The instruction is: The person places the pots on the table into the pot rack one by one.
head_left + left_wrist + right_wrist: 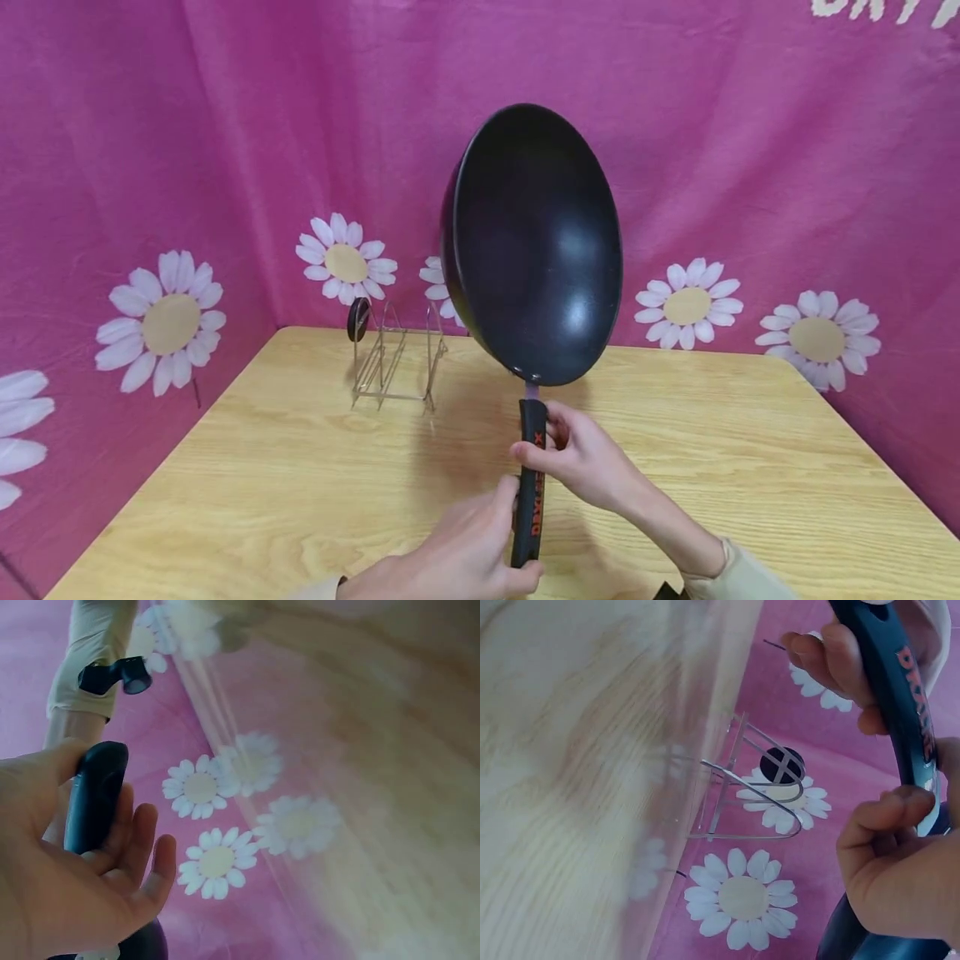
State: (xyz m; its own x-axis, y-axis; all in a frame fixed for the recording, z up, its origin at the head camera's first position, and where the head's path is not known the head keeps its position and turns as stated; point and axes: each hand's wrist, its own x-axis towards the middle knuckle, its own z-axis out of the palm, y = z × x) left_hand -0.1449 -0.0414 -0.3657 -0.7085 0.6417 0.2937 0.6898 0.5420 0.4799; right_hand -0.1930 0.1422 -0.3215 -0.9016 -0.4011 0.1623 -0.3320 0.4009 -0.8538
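A deep black wok (pixel 536 250) is held upright above the table, its hollow side facing me and its handle pointing down. The left hand (pixel 465 550) grips the lower end of the black handle (pixel 529 517), which has red lettering. Higher up, close to the pan, the right hand (pixel 592 462) pinches the same handle between thumb and fingers. In the left wrist view, the handle end (pixel 101 780) lies between the left thumb and curled fingers. The right wrist view has the right thumb (pixel 911 806) pressed on the handle near the pan.
On the wooden table (pixel 712 467), left of the wok, stands a wire rack (pixel 390 396). A round black piece (pixel 358 319) is at the rack's left side. Pink cloth (pixel 337 125) with white daisies hangs behind and beside the table.
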